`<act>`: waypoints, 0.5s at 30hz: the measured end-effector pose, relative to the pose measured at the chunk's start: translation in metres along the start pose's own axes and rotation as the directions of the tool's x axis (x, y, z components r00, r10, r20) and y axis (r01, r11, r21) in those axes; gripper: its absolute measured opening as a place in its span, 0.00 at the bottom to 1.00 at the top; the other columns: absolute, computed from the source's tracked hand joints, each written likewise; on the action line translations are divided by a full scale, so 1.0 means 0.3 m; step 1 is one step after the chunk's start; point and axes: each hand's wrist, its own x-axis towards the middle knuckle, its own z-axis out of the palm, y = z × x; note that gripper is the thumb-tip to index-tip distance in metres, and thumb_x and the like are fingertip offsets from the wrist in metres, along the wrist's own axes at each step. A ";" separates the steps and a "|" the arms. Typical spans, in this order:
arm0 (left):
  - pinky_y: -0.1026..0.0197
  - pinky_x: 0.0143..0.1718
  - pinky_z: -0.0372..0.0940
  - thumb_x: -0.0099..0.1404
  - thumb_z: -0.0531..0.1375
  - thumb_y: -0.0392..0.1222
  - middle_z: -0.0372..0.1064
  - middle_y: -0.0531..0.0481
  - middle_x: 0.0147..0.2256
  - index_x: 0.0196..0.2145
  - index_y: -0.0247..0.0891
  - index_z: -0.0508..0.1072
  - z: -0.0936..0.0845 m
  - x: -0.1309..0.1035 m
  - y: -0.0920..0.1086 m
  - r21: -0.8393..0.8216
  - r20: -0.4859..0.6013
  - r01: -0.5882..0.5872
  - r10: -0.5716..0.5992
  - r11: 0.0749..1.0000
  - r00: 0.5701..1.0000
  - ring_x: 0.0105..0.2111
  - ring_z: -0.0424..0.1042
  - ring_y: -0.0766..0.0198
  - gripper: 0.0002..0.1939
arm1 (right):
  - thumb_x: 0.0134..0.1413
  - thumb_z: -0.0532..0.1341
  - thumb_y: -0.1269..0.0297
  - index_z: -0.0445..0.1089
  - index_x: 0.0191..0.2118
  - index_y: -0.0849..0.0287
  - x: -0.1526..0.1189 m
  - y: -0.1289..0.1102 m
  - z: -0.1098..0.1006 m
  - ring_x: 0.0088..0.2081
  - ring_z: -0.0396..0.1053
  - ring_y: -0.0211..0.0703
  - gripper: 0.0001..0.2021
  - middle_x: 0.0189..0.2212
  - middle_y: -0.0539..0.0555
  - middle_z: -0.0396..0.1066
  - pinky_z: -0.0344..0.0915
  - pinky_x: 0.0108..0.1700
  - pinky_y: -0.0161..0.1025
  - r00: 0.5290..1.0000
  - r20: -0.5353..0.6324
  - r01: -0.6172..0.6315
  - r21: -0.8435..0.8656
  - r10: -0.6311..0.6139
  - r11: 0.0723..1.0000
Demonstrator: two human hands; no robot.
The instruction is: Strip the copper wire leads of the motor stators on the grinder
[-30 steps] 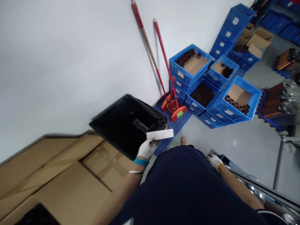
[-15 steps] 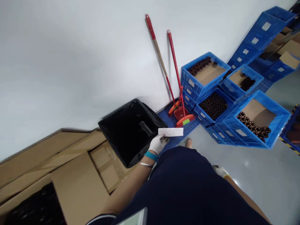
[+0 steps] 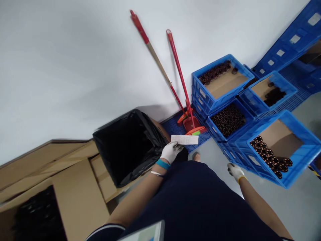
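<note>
My left hand (image 3: 171, 152), in a white glove with dark fingertips, pinches a narrow white paper slip (image 3: 188, 139) with printed lines on it. Just left of that hand is a box lined with a black plastic bag (image 3: 125, 145); its inside is dark. My right hand (image 3: 235, 171), also gloved, hangs at my right side with loosely bent fingers and no object visible in it. Close by stands a blue crate (image 3: 303, 160) holding cardboard and several dark ring-shaped parts with copper-coloured edges.
A red-handled broom (image 3: 160, 63) and a red dustpan (image 3: 192, 124) lean by the white wall. More blue crates (image 3: 218, 92) of dark parts stand stacked at the right. Cardboard boxes (image 3: 77, 197) line the left. Blue matting (image 3: 173, 125) covers part of the floor.
The view has shifted, and the lined box sits further left in it. My right hand has come out from beside my body, nearer the crates. The left hand still grips the slip.
</note>
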 end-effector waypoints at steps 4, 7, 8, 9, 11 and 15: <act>0.47 0.48 0.68 0.60 0.53 0.29 0.74 0.44 0.31 0.33 0.35 0.68 0.064 0.078 0.082 -0.026 -0.029 0.020 -0.021 0.999 0.999 0.37 0.76 0.56 0.06 | 0.65 0.51 0.54 0.64 0.52 0.63 -0.009 -0.070 0.042 0.37 0.72 0.40 0.19 0.39 0.55 0.72 0.70 0.40 0.40 0.996 0.065 -0.065 0.010 0.065 0.998; 0.48 0.47 0.69 0.62 0.52 0.30 0.73 0.44 0.32 0.35 0.34 0.68 0.116 0.156 0.168 -0.025 -0.013 0.040 -0.040 0.999 0.999 0.37 0.76 0.57 0.07 | 0.65 0.52 0.54 0.67 0.48 0.63 -0.060 -0.149 0.045 0.35 0.72 0.39 0.18 0.35 0.55 0.73 0.69 0.39 0.39 0.991 0.067 -0.116 -0.022 0.117 0.993; 0.48 0.47 0.69 0.62 0.51 0.30 0.73 0.44 0.31 0.35 0.34 0.68 0.134 0.180 0.202 -0.023 -0.007 0.048 -0.048 0.999 0.999 0.37 0.76 0.57 0.07 | 0.64 0.52 0.53 0.68 0.46 0.63 -0.082 -0.183 0.038 0.34 0.72 0.40 0.18 0.34 0.55 0.73 0.69 0.38 0.39 0.990 0.057 -0.128 -0.035 0.130 0.991; 0.48 0.47 0.69 0.62 0.51 0.30 0.73 0.44 0.31 0.34 0.34 0.68 0.152 0.201 0.237 -0.019 -0.002 0.055 -0.055 0.998 0.999 0.36 0.76 0.57 0.07 | 0.63 0.53 0.52 0.69 0.45 0.62 -0.104 -0.220 0.027 0.33 0.72 0.40 0.18 0.34 0.55 0.74 0.68 0.38 0.39 0.989 0.044 -0.137 -0.047 0.139 0.989; 0.48 0.47 0.69 0.61 0.52 0.30 0.73 0.44 0.29 0.33 0.35 0.68 0.186 0.232 0.311 -0.014 0.008 0.063 -0.063 0.998 0.998 0.35 0.76 0.57 0.07 | 0.62 0.54 0.50 0.70 0.43 0.62 -0.144 -0.303 -0.003 0.33 0.72 0.40 0.19 0.34 0.55 0.74 0.68 0.39 0.40 0.989 0.016 -0.143 -0.066 0.144 0.988; 0.49 0.47 0.69 0.59 0.54 0.29 0.73 0.44 0.28 0.30 0.36 0.68 0.229 0.254 0.448 -0.009 0.033 0.072 -0.072 0.997 0.997 0.34 0.76 0.55 0.06 | 0.62 0.54 0.51 0.69 0.47 0.61 -0.175 -0.486 -0.060 0.35 0.72 0.40 0.19 0.37 0.56 0.74 0.68 0.41 0.41 0.994 -0.035 -0.111 -0.097 0.108 0.989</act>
